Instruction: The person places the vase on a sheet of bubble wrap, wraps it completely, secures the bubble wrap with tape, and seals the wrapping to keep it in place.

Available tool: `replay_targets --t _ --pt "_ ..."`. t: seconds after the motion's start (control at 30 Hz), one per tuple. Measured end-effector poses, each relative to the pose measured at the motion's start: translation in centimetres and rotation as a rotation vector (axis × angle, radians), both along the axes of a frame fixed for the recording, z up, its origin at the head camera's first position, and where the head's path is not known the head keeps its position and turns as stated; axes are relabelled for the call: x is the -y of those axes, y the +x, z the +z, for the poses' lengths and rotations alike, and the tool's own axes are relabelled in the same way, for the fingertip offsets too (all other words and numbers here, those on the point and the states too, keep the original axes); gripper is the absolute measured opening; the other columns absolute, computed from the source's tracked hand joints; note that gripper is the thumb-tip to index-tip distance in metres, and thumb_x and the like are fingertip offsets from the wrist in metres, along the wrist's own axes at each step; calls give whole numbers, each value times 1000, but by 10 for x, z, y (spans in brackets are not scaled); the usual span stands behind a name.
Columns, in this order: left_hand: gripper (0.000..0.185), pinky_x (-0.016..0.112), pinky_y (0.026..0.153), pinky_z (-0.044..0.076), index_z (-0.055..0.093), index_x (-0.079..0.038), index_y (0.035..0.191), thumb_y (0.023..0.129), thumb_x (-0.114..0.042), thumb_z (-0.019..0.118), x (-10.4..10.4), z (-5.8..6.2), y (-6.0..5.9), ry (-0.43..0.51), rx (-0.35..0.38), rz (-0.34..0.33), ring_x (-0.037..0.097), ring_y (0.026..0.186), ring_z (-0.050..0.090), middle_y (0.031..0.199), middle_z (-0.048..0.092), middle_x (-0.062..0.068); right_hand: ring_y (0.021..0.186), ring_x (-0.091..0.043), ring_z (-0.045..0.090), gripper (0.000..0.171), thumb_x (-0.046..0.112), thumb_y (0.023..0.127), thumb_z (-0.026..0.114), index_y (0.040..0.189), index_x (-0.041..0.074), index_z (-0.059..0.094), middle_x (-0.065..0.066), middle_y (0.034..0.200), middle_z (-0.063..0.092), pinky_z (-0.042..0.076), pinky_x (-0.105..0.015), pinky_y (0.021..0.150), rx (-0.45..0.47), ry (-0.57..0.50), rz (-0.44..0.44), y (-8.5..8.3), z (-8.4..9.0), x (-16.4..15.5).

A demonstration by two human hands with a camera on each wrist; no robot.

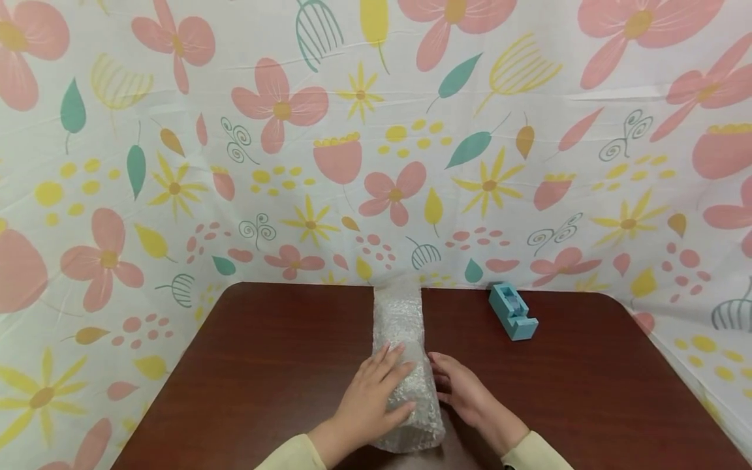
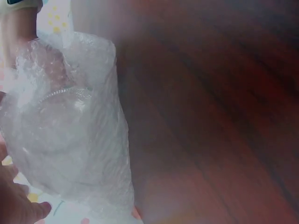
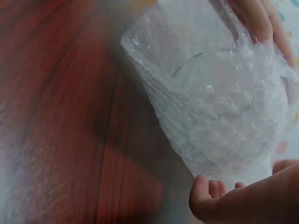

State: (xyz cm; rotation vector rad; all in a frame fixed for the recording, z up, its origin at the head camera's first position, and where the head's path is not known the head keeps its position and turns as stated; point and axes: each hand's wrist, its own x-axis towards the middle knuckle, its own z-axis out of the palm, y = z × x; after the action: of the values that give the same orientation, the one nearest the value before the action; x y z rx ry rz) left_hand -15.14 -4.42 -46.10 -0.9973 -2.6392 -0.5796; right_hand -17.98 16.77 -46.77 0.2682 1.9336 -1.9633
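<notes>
A strip of bubble wrap (image 1: pixel 398 313) lies down the middle of the dark wooden table (image 1: pixel 264 352). Its near end is rolled into a bundle (image 1: pixel 420 408) around a clear round object, whose curved rim shows through the wrap (image 3: pixel 219 107) (image 2: pixel 70 130). My left hand (image 1: pixel 376 391) rests on top of the bundle with its fingers laid flat over it and the thumb at the side. My right hand (image 1: pixel 464 388) touches the bundle's right side with loosely bent fingers (image 3: pixel 210 189). What the wrapped object is stays unclear.
A light blue tape dispenser (image 1: pixel 513 311) stands at the back right of the table. A floral cloth (image 1: pixel 376 163) hangs behind and around the table. Bare wood lies left and right of the hands.
</notes>
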Motion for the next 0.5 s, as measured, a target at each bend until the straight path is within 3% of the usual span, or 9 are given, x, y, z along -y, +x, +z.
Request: replay_targets --t 0.1,0.23,0.5 --pt "58 62 109 48 49 -19 151 100 -44 63 6 -1 -1 27 13 -25 38 152 39 165 40 11 142 -49 40 67 41 110 39 157 -5 26 -34 157 33 48 -56 104 -14 45 37 6 6 0" --pt "58 64 108 48 46 -16 153 103 -46 56 18 1 -2 91 66 -26 38 149 43 161 44 14 144 -51 38 72 44 108 41 159 -3 22 -33 159 31 48 -59 105 -41 88 61 10 12 3" --pt "57 65 113 41 49 -8 150 101 -35 62 45 7 -7 170 191 126 43 142 48 151 55 17 147 -52 32 69 42 107 47 156 -2 28 -31 161 26 47 -61 105 -98 190 75 13 18 4"
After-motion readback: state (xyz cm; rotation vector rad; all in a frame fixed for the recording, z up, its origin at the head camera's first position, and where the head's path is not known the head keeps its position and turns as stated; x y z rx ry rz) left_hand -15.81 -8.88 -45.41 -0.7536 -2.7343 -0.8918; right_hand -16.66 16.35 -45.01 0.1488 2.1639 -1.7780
